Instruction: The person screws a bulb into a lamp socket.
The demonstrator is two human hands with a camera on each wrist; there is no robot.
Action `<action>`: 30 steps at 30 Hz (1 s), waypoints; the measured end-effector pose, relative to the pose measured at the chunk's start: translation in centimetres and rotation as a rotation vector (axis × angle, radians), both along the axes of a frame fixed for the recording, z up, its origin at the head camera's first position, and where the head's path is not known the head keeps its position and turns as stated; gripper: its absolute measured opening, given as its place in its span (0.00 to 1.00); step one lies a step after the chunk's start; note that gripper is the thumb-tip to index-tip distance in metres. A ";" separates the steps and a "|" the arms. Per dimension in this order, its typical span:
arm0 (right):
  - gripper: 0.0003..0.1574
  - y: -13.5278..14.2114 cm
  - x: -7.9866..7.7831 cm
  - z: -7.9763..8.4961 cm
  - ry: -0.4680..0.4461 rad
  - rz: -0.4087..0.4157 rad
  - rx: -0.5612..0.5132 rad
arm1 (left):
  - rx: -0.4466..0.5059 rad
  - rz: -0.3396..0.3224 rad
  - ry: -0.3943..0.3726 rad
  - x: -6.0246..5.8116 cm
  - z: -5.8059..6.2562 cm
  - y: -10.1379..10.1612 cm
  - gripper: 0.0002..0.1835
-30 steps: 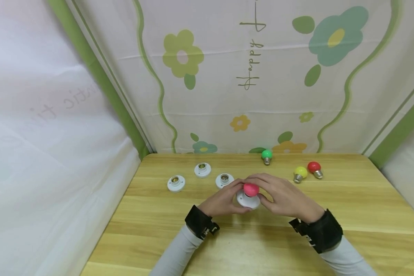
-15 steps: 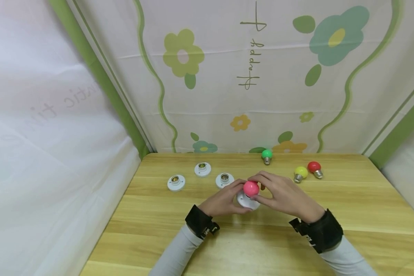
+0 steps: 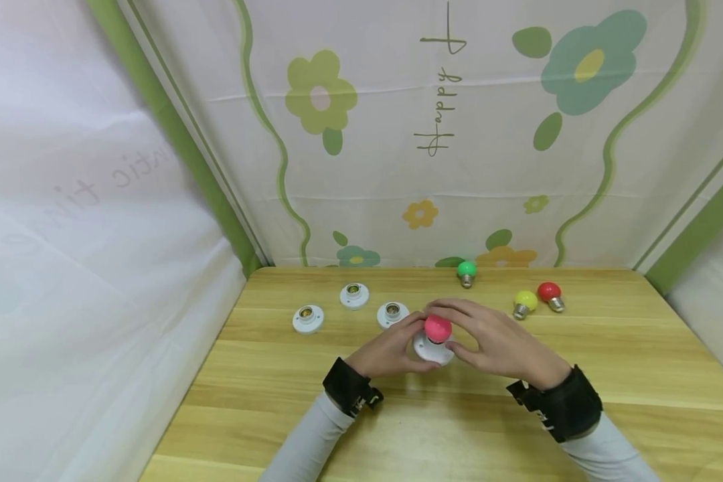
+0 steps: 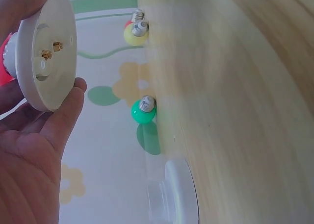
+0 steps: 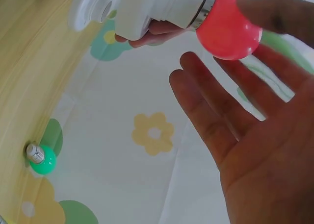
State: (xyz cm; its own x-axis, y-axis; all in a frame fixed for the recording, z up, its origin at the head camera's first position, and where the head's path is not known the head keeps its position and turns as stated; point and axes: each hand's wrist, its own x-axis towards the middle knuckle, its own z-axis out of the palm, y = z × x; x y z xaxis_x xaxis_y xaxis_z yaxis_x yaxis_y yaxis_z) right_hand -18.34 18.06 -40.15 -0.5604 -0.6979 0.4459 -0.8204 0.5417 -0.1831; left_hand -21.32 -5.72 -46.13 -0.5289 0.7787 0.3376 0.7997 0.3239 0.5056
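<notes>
In the head view my left hand (image 3: 388, 353) grips a white round lamp holder (image 3: 429, 351) by its rim, raised off the table. Its underside, with brass screws, faces the left wrist camera. A pink light bulb (image 3: 438, 329) sits in the holder's socket, with part of its metal base showing in the right wrist view. The thumb and forefinger of my right hand (image 3: 499, 340) are at either side of the bulb (image 5: 228, 30), pinching it. The other fingers stand apart from it, loosely extended.
Three more white lamp holders, with empty sockets, stand on the wooden table (image 3: 265, 402): one far left (image 3: 308, 320), one behind (image 3: 353, 296), one beside my left fingers (image 3: 392, 314). Green (image 3: 466, 273), yellow (image 3: 524, 304) and red (image 3: 549, 294) bulbs lie back right, before a fabric wall.
My right fingers and thumb have shifted round the pink bulb, the thumb coming forward across its front and then back to the right. My left hand and the lamp holder have stayed in place.
</notes>
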 end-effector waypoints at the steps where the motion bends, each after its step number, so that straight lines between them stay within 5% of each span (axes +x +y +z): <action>1: 0.37 0.0 0.0 0.0 0.007 0.015 -0.005 | -0.002 0.001 0.004 0.0 0.0 0.0 0.40; 8: 0.30 0.0 0.0 -0.2 0.066 0.018 -0.029 | -0.007 0.005 0.010 0.0 -0.2 0.0 0.40; 16: 0.28 -0.1 0.1 0.0 0.022 -0.031 -0.040 | -0.002 0.000 -0.013 0.1 -0.2 0.1 0.39; 30: 0.42 -0.1 0.3 0.0 -0.009 -0.038 0.006 | -0.005 -0.002 0.014 0.1 -0.2 0.2 0.38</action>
State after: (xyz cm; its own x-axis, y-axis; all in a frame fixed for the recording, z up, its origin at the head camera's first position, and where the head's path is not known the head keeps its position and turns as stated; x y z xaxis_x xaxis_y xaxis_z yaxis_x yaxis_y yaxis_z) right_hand -18.07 17.94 -40.15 -0.5903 -0.6786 0.4371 -0.7976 0.5735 -0.1869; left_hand -21.20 -5.55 -46.31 -0.5229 0.7814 0.3405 0.8070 0.3253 0.4929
